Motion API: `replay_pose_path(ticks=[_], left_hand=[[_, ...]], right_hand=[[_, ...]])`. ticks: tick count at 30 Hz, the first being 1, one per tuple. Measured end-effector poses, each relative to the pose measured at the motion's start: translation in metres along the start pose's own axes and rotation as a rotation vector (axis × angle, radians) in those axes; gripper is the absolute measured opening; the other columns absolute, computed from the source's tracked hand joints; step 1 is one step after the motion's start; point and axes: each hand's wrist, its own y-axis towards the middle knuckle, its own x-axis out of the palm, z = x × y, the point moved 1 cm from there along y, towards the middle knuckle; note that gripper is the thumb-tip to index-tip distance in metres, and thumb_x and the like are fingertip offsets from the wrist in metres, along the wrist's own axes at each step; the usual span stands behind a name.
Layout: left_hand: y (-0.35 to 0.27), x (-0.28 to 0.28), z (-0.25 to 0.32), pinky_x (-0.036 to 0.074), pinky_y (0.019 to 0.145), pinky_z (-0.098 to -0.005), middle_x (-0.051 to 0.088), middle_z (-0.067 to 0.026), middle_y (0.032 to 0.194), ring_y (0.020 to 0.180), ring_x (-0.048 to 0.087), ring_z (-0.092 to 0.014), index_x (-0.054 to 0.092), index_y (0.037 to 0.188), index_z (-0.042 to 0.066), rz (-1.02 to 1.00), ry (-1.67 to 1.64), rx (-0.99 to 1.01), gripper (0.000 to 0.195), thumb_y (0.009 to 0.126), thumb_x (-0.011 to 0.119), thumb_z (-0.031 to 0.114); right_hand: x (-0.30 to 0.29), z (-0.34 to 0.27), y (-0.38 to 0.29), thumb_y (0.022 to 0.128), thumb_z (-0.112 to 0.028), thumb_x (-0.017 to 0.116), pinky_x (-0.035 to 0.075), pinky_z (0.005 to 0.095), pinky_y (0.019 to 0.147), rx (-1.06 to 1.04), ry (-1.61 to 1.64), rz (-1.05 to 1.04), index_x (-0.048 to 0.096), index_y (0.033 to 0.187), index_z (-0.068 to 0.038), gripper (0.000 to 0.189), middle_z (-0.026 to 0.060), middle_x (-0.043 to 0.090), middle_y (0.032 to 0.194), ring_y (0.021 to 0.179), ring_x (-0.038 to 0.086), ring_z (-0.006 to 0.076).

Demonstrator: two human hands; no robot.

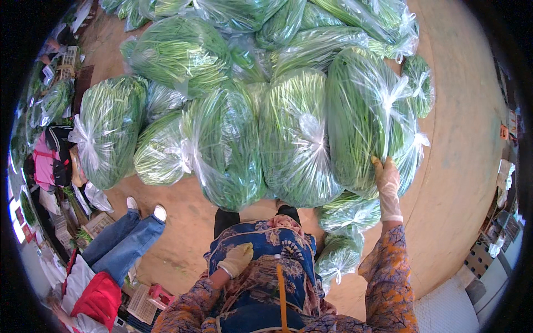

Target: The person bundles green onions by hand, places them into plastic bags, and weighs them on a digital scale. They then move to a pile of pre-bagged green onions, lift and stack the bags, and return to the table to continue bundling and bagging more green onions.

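My right hand (pixel 387 183), in a thin pale glove, grips the plastic near the lower end of a large clear bag of long green stalks (pixel 354 116). A taut white fold runs from this bag's knot (pixel 389 100) down to my fingers. Held against my blue floral apron (pixel 266 237) is my gloved left hand (pixel 238 259), its fingers curled; whether anything is inside them is hidden. Left of the gripped bag lies another knotted bag of stalks (pixel 297 141). A further full bag (pixel 229 150) rests beside that one, in front of my legs.
More stuffed bags (pixel 179 54) are heaped behind. Smaller bags (pixel 341 254) lie by my right side on the brown floor (pixel 454 166). A person in jeans (pixel 125 241) is at the left, near plastic crates (pixel 141 304) and a pink-and-black bag (pixel 50 158).
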Motion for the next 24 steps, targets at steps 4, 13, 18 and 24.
replay_pose_path(ticks=[4,13,18,24], left_hand=[[-0.005,-0.009,-0.012,0.042,0.083,-0.0395,0.057,-0.0180,0.103,0.098,0.053,-0.034,0.054,0.109,0.005,0.023,-0.048,-0.019,0.031,0.086,0.047,0.025],[-0.003,-0.006,-0.036,0.042,0.083,-0.0384,0.056,-0.0191,0.104,0.097,0.053,-0.034,0.055,0.108,0.007,-0.026,-0.059,0.016,0.031,0.086,0.046,0.027],[-0.004,-0.019,-0.026,0.042,0.085,-0.0391,0.056,-0.0187,0.107,0.099,0.053,-0.034,0.054,0.109,0.006,-0.010,-0.101,-0.076,0.034,0.087,0.044,0.029],[-0.017,-0.039,-0.066,0.041,0.088,-0.0378,0.054,-0.0202,0.112,0.104,0.051,-0.033,0.052,0.113,0.002,-0.005,-0.196,-0.069,0.040,0.087,0.043,0.031]], right_hand=[[0.000,0.011,-0.036,0.081,-0.039,0.058,0.042,0.0450,0.064,0.003,0.070,-0.030,0.053,0.083,0.001,0.040,0.0241,0.057,0.076,0.073,0.054,0.0415],[0.049,0.073,-0.151,0.081,-0.028,0.061,0.044,0.0340,0.072,0.275,0.396,-0.167,0.052,0.111,-0.005,0.039,0.0157,0.061,0.092,0.082,0.059,0.0256],[0.056,0.076,-0.161,0.079,-0.038,0.059,0.043,0.0423,0.071,0.319,0.161,-0.122,0.058,0.096,-0.006,0.036,0.0203,0.060,0.088,0.083,0.056,0.0372],[0.056,0.110,-0.197,0.079,-0.036,0.059,0.042,0.0432,0.068,0.283,-0.005,-0.249,0.056,0.090,-0.001,0.036,0.0200,0.057,0.079,0.078,0.054,0.0365]])
